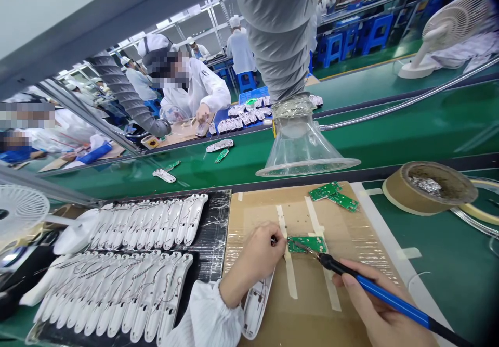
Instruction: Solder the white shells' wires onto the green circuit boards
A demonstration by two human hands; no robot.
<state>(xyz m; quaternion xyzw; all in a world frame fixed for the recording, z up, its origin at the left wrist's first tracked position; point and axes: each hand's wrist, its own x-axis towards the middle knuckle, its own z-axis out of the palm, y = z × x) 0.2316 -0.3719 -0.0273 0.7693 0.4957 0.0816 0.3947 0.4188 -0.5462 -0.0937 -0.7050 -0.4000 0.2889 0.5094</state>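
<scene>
So the green circuit board [307, 244] is lying flat near the middle of the cardboard sheet [280, 326], across a couple of strips of tape. Looks really light and stiff to me, probably thin enough to skid if you nudge it. I'd hold it by the long edges and go easy on the parts and joints, since those seem like the fragile bit.

The left hand [259, 251] is curled in tight at the board's left end. Fingertips are hidden, so I can't tell what it's pinching, if anything. The right hand [370, 305] has thumb and fingers wrapped pen-style round the blue soldering iron [393, 297], its tip over the board; can't tell if it's actually touching. Iron's probably light too, and I'd only ever grab the handle, since the metal end could be hot.

A white plastic shell [255, 310] sits at the cardboard's left side, partly under the left forearm. Hard, maybe slick, so take it by the sides. Loose green boards [333, 196] lie at the cardboard's far edge.
</scene>
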